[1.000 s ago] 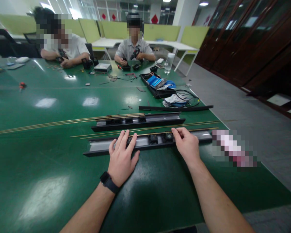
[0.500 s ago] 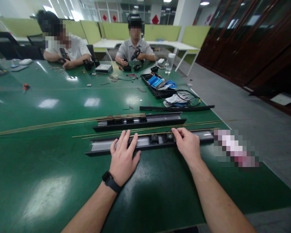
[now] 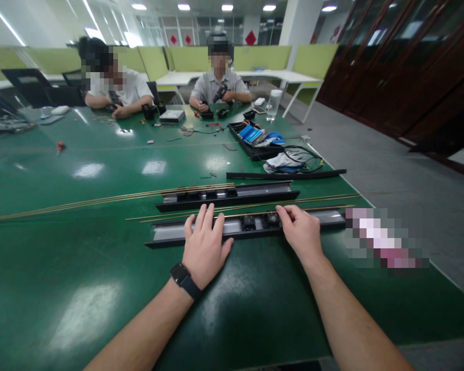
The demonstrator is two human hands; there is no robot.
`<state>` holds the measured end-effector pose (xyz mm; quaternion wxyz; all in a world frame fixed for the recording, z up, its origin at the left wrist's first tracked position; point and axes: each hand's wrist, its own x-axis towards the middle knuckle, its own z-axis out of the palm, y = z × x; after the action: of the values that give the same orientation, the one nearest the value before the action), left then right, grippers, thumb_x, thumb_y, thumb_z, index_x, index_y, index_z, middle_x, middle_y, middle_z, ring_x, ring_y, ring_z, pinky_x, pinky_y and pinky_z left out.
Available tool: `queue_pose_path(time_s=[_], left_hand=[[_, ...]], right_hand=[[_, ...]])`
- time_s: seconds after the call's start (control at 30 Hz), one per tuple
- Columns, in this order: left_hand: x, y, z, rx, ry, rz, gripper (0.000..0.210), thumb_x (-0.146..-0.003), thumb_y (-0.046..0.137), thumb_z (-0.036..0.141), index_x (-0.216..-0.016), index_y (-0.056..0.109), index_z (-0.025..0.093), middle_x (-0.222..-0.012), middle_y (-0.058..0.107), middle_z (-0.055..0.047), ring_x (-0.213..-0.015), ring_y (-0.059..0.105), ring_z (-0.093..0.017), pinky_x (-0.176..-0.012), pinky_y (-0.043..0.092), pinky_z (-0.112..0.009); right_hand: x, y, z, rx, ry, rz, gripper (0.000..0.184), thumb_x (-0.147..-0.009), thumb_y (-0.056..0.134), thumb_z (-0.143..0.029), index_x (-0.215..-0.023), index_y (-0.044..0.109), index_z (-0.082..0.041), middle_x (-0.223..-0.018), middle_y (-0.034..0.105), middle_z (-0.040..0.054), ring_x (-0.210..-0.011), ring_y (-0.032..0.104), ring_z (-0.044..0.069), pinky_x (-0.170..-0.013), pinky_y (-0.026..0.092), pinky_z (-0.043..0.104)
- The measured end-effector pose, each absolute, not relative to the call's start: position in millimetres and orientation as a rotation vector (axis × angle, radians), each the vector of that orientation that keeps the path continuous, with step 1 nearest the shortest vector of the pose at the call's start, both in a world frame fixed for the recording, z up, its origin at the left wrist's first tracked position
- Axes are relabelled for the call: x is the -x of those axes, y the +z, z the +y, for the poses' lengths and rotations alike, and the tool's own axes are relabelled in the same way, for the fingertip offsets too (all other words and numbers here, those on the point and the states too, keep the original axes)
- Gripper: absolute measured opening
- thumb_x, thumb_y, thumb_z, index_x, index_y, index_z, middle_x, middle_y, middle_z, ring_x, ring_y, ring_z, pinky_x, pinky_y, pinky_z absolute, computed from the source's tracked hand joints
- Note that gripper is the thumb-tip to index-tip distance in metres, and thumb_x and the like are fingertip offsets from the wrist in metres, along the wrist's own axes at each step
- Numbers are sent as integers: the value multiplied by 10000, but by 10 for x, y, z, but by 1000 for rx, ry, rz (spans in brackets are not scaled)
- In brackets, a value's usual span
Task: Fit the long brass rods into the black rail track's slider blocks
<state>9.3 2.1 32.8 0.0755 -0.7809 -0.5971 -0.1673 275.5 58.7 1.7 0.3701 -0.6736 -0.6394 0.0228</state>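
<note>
A long black channel (image 3: 327,226) with a pale inner strip lies crosswise in front of me. My left hand (image 3: 205,252) rests flat across it, fingers spread, and hides part of its inside. Small black blocks (image 3: 248,222) sit in the channel between my hands. My right hand (image 3: 302,233) pinches a thin brass rod (image 3: 251,215) that runs along the channel's far edge. Just beyond, other loose brass rods (image 3: 170,213) lie on the table.
Behind is a second black channel (image 3: 263,195) with several blocks, with long brass rods (image 3: 93,200) across it. Farther back lie a black bar (image 3: 286,175), a glove (image 3: 280,163) and a black tray (image 3: 247,147). Two people (image 3: 220,85) work across the green table (image 3: 112,257).
The view has tilted up slightly, so everything sits a little lower and to the right. Both hands keep nearly the same pose on the channel and the rod.
</note>
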Motion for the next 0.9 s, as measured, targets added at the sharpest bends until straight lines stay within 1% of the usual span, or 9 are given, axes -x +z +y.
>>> queue_pose_path(time_s=[0.07, 0.13, 0.2, 0.27, 0.33, 0.47, 0.67, 0.77, 0.9], left_hand=[[-121, 337, 72, 2358, -495, -1754, 492, -954, 680, 403, -1357, 651, 121, -1655, 446, -217, -1571, 370, -381, -1243, 320, -579], [-146, 286, 111, 2378, -519, -1741, 503, -950, 688, 411, -1349, 650, 107, -1606, 508, -228, -1537, 429, -373, -1235, 349, -550], [-160, 193, 131, 2361, -576, -1741, 583, -962, 675, 441, -1439, 601, 115, -1580, 538, -225, -1494, 486, -368, -1230, 360, -538], [-165, 91, 138, 2334, -617, -1718, 625, -986, 644, 471, -1526, 548, 170, -1607, 512, -207, -1510, 464, -373, -1242, 330, -556], [-161, 10, 139, 2314, -680, -1683, 625, -1000, 619, 510, -1532, 551, 189, -1597, 527, -196, -1505, 468, -366, -1249, 312, -552], [-152, -46, 144, 2307, -767, -1647, 656, -997, 605, 575, -1519, 568, 179, -1567, 556, -196, -1482, 488, -367, -1246, 305, -555], [-148, -33, 147, 2301, -774, -1641, 507, -1042, 568, 438, -1479, 603, 183, -1515, 605, -181, -1440, 532, -345, -1226, 319, -533], [-149, -31, 150, 2295, -776, -1644, 482, -1052, 551, 417, -1471, 605, 186, -1491, 619, -179, -1413, 550, -335, -1212, 329, -531], [-147, -25, 155, 2303, -780, -1639, 478, -1042, 572, 414, -1459, 614, 184, -1480, 624, -180, -1395, 561, -335, -1191, 350, -528]], right_hand=[[-2755, 11, 591, 1724, 47, -1642, 621, -1018, 427, -715, -865, 763, -216, -696, 698, 43, -682, 632, 204, -723, 382, 331], [-2752, 10, 592, 1722, 43, -1644, 623, -1018, 422, -717, -863, 759, -217, -692, 694, 42, -678, 628, 203, -726, 383, 332], [-2748, 11, 589, 1723, 47, -1645, 620, -1018, 419, -716, -867, 757, -218, -694, 693, 42, -677, 626, 202, -729, 383, 333], [-2744, 13, 583, 1725, 53, -1642, 613, -1017, 423, -712, -868, 755, -219, -697, 693, 41, -680, 625, 201, -729, 382, 332], [-2742, 15, 575, 1728, 55, -1633, 599, -1013, 435, -706, -868, 754, -220, -699, 692, 37, -684, 624, 202, -730, 380, 331], [-2741, 24, 557, 1728, 67, -1624, 559, -1004, 469, -686, -877, 753, -222, -703, 688, 29, -692, 620, 200, -731, 376, 332], [-2734, 27, 543, 1711, 85, -1612, 531, -1002, 491, -663, -884, 759, -221, -717, 699, 41, -724, 624, 215, -722, 371, 338], [-2729, 11, 546, 1716, 92, -1600, 524, -1002, 497, -662, -898, 761, -221, -725, 703, 45, -744, 630, 224, -724, 378, 340], [-2732, -16, 553, 1722, 93, -1592, 522, -1004, 500, -665, -910, 759, -221, -736, 706, 48, -750, 636, 227, -731, 388, 341]])
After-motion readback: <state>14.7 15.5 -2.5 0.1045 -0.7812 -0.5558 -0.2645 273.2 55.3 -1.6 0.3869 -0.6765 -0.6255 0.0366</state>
